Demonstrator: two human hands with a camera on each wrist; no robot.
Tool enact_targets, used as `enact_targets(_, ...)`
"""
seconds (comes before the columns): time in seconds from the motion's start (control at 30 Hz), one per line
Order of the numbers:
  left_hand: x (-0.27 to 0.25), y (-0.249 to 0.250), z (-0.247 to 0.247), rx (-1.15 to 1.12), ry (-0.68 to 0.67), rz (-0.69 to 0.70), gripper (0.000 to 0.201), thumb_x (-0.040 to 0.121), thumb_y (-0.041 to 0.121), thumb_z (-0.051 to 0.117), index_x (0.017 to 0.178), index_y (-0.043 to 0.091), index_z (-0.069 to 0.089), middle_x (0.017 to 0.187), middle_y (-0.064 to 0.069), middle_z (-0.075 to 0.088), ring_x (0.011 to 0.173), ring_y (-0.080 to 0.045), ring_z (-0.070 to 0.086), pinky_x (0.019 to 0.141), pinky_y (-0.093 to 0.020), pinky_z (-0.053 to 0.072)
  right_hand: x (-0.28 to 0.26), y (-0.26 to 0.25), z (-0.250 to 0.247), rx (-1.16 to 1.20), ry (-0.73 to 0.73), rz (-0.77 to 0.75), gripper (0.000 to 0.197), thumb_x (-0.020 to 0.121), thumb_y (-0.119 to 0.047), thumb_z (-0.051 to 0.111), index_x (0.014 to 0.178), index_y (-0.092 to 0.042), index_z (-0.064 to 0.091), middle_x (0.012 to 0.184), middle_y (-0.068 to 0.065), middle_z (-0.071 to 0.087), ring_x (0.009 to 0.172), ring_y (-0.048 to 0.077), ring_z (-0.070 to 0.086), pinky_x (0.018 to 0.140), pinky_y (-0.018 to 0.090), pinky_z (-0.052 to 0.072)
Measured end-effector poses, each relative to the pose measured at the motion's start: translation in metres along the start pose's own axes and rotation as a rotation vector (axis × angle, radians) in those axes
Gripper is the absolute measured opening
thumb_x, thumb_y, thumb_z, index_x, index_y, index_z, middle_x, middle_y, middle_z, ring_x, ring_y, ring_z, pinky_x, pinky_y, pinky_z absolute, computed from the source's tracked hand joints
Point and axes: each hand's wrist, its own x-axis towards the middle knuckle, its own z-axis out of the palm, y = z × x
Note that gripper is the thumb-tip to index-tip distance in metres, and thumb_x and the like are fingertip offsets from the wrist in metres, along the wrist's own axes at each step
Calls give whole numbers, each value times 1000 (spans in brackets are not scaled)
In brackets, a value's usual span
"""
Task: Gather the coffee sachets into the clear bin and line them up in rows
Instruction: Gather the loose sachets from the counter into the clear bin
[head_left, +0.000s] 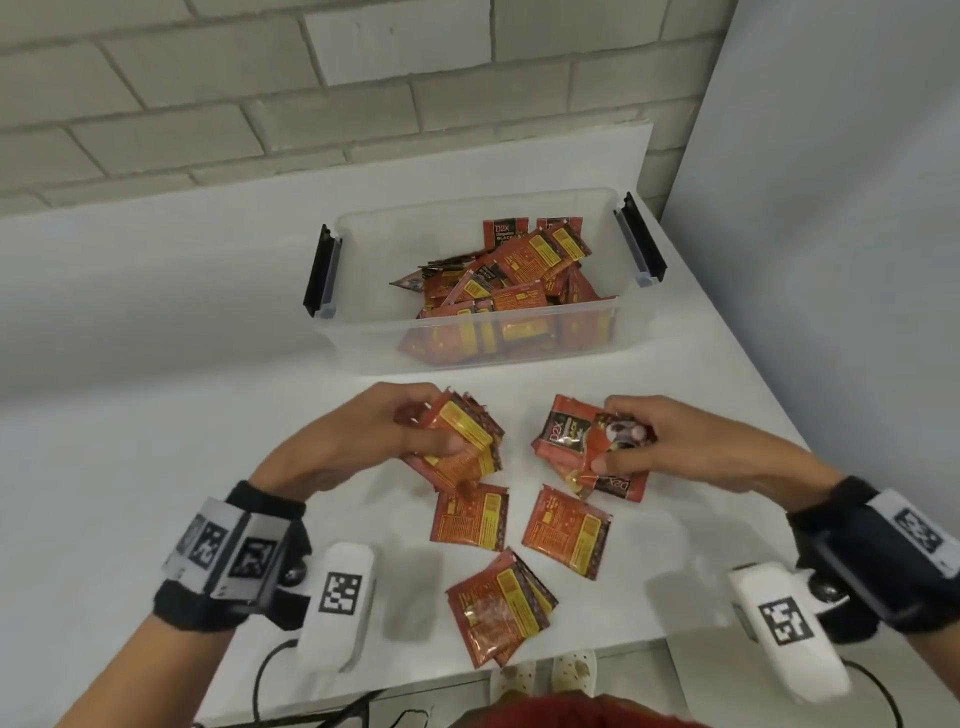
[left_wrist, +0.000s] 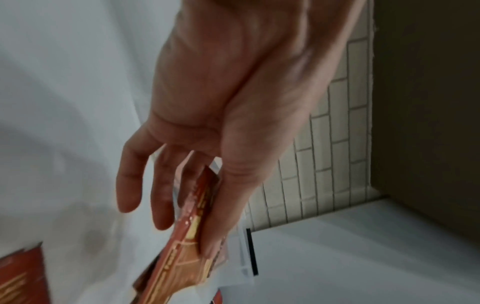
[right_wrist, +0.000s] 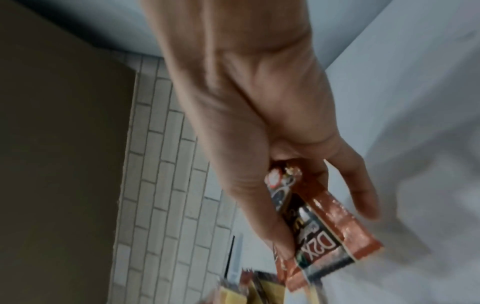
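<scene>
The left hand (head_left: 363, 441) grips a bundle of flat red-and-yellow foil coffee sachets (head_left: 462, 441); the right hand (head_left: 670, 441) pinches another bunch, maybe three. Others lie on the white table (head_left: 156, 467), many unsorted inside the clear plastic bin (head_left: 363, 332). They look light, slippery; best pinched across the stack's edges

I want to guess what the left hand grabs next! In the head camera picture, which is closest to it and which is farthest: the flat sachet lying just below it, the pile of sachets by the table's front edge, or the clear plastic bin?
From the left hand:
1. Flat red-and-yellow sachet, just below its bundle.
2. Fanned pile of red sachets, near the table's front edge.
3. Clear plastic bin with black latches, at the back.
</scene>
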Motion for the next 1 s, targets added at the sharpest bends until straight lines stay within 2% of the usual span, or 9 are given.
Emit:
enact_targets(0.17,-6,-10,6,144,-79,-36,10,77,20,78,86,18,73,91,2,72,88,-9,66,73,-15,51,-5,-16,14,-320,-215,-18,21,80,-22,77,86,-18,57,98,5,70,84,12,65,76,29,51)
enact_targets(0.23,-4,-20,22,258,-112,-16,8,77,21,79,80,23,71,88,5,71,85,-8,64,75,-18,49,-4,-12,37,-525,-238,-47,27,80,-25,76,79,-27,49,97,2,64,83,13,60,72,31,48)
enact_targets(0.33,4,-34,42,472,-90,16,17,76,20,78,85,9,68,91,-4,66,84,-17,58,76,-29,45,1,-2,60,-584,-228,-42,26,82,-23,73,85,-21,47,88,-7,50,76,12,50,68,31,42)
enact_targets(0.43,9,-37,44,450,-57,16,17,76,22,78,84,13,67,94,-2,65,87,-17,58,78,-33,46,11,7,57,-506,-218,-27,31,81,-22,75,79,-26,44,79,-14,43,68,3,42,63,25,37)
enact_targets(0.57,18,-38,35,304,1,15,22,76,18,79,68,31,62,90,3,63,89,-15,58,81,-33,49,25,4,33,-388,-205,-33,35,77,-19,79,73,-26,44,80,-15,53,66,-6,51,58,14,39)
enact_targets(0.63,24,-34,32,168,20,15,24,75,12,79,66,29,65,90,-3,64,92,-20,60,78,-35,52,32,2,18,-322,-177,-34,35,75,-16,80,70,-23,47,79,-11,58,66,-4,53,58,17,40)
enact_targets(0.77,35,-12,22,-129,49,1,16,76,-2,75,74,10,65,86,-15,68,80,-25,67,71,-38,59,40,-9,-13,-98,-92,-23,30,75,-6,79,68,-19,53,86,5,69,85,24,68,70,31,51)
enact_targets(0.87,38,19,6,-177,55,47,12,77,-3,72,86,0,65,92,-10,74,82,-28,71,73,-38,60,36,-32,-37,41,-63,-54,22,74,-2,77,78,-9,56,94,11,73,87,22,71,75,30,58)
enact_targets(1.0,46,62,-24,-219,119,154,36,72,4,73,106,-5,64,103,-11,72,94,-28,70,80,-40,57,38,-69,-69,156,33,-121,38,64,-11,75,98,-3,61,94,7,75,89,19,71,81,30,58)
